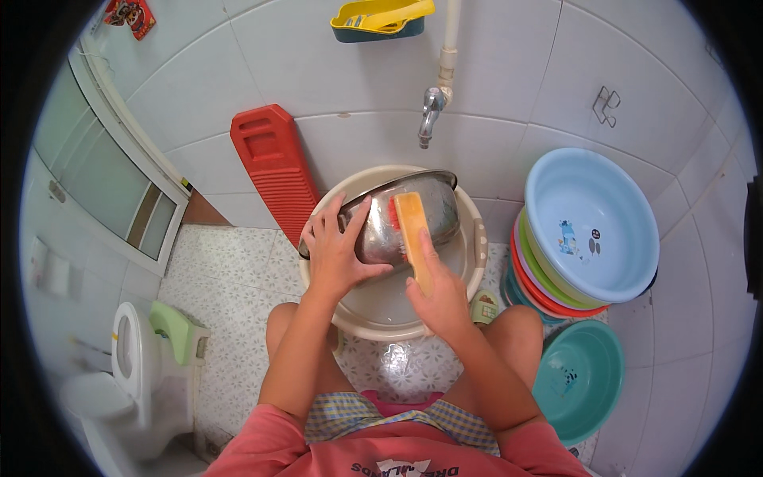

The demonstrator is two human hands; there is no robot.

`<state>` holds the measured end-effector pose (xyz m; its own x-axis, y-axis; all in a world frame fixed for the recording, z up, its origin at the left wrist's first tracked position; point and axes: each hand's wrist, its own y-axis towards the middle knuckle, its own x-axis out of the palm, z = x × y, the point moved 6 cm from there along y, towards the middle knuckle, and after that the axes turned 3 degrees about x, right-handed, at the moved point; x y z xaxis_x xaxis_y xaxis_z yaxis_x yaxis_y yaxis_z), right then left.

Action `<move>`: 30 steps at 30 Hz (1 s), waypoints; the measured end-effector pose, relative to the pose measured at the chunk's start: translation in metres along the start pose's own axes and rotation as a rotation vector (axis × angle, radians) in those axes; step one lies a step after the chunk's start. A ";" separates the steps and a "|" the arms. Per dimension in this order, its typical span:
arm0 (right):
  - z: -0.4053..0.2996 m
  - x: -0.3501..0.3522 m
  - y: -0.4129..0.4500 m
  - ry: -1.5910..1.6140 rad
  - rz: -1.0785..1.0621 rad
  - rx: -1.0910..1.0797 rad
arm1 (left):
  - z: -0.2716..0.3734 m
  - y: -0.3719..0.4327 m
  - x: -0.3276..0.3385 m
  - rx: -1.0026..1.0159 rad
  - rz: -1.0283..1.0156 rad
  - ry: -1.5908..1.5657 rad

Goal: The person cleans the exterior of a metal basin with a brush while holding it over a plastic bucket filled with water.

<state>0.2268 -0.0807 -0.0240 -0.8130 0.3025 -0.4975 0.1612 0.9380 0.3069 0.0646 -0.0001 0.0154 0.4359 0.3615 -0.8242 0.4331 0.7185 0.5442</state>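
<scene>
A stainless steel basin (381, 220) stands tilted on its side inside a cream plastic tub (480, 238) that holds some water. My left hand (335, 247) grips the metal basin at its left end, with the fingers spread over its outer side and the thumb on the lower part. In my right hand (440, 292) is a scrubbing brush (412, 223) with a yellow handle and red bristles. Its bristles rest against the outside of the metal basin. Behind the tub, a red plastic washboard (271, 155) leans on the tiled wall.
A chrome tap (430, 116) comes from the wall above the tub. To the right are stacked plastic basins with a light blue one (590, 220) on top, and a teal basin (581, 381). A green stool (176, 331) and a toilet (143, 381) stand at the left.
</scene>
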 end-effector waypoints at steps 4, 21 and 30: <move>0.014 -0.016 0.012 0.113 0.085 0.101 | 0.010 -0.007 0.004 0.011 0.013 -0.023; 0.027 -0.020 0.018 0.374 0.034 0.143 | -0.044 0.015 -0.004 -0.261 0.327 -0.433; 0.011 0.012 0.026 0.211 -0.060 -0.019 | -0.068 0.015 -0.002 -0.213 0.245 -0.151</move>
<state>0.2275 -0.0515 -0.0306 -0.9202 0.2025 -0.3350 0.1002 0.9492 0.2985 0.0160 0.0504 0.0147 0.6248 0.4579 -0.6324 0.1345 0.7348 0.6649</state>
